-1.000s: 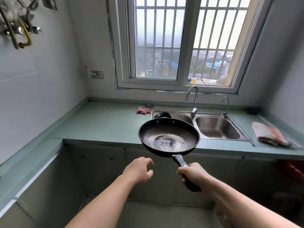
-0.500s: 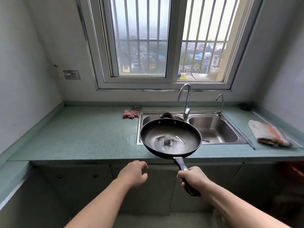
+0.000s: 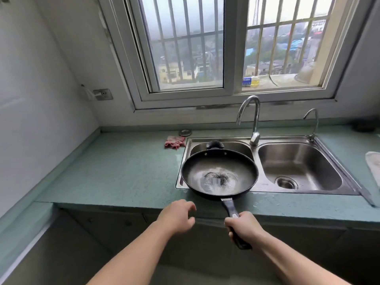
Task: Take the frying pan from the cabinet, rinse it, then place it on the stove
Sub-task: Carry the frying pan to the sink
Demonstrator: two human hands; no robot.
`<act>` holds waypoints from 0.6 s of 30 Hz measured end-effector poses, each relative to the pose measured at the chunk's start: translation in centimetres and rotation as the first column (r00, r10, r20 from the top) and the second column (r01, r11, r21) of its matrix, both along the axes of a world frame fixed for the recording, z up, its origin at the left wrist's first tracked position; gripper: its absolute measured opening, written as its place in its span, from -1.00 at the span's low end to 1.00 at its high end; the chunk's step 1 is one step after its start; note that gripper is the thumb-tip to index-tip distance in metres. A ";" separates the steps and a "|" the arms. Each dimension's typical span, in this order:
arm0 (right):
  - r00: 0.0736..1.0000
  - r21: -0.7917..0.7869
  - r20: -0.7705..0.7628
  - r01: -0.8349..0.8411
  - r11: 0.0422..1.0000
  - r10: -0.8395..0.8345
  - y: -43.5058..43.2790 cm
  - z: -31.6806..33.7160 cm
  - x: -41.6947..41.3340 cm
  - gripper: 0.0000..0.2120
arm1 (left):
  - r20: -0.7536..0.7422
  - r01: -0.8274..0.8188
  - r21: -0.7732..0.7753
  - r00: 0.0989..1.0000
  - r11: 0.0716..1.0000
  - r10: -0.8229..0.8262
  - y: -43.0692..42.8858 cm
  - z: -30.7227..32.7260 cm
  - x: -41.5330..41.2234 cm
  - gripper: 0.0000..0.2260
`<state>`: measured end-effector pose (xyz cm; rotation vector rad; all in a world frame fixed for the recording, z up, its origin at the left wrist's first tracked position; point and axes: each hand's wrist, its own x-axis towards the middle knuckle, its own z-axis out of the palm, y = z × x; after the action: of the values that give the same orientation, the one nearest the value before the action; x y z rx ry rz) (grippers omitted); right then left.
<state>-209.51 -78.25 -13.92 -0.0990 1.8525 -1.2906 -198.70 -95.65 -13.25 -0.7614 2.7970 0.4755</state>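
1. Frying pan (image 3: 219,173) is out of the cabinet and held level in the air, straight ahead of the right grip (image 3: 243,227), over the left basin of the sink (image 3: 287,139) and its front edge
2. Right grip is wrapped firmly round the far end of the black handle (image 3: 230,208), fingers curled under it; holding so far back gives the reach to carry the pan past the worktop (image 3: 123,171) edge and over the basin
3. Left grip (image 3: 176,215) holds nothing, with its fingers loosely spread and a little bent, just left of the right grip and short of the worktop edge; it is probably kept free to work the tap
4. Tap (image 3: 254,120) stands beyond the pan, ahead of the right grip, its spout curving down toward the left basin; no water can be seen running
5. Pan's base shows a pale ring round a dark patch, and whether that is residue or wear I cannot tell
6. Fetching looks done and the rinse seems about to begin; the stove is not in view
7. One-handed at the handle's end, the pan may dip once water adds weight
8. Pink rag (image 3: 174,141) lies on the worktop ahead of the left grip, just beside the sink
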 end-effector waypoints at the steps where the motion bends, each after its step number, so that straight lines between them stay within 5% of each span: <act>1: 1.000 -0.003 0.012 0.002 1.000 -0.002 -0.3 -0.3 -0.6 -0.79 | 0.003 0.000 0.002 1.000 1.000 0.000 -0.1 -0.1 -0.7 -0.70; 18: 0.995 0.045 0.001 0.104 0.994 -0.104 -9.4 -1.9 -10.4 -0.81 | -0.054 0.025 0.135 0.998 0.991 -0.018 -9.3 -2.6 -12.4 -0.69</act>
<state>-219.96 -87.61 -15.79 0.0243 1.9044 -1.3181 -211.10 -104.92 -15.80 -0.6982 2.7829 0.6827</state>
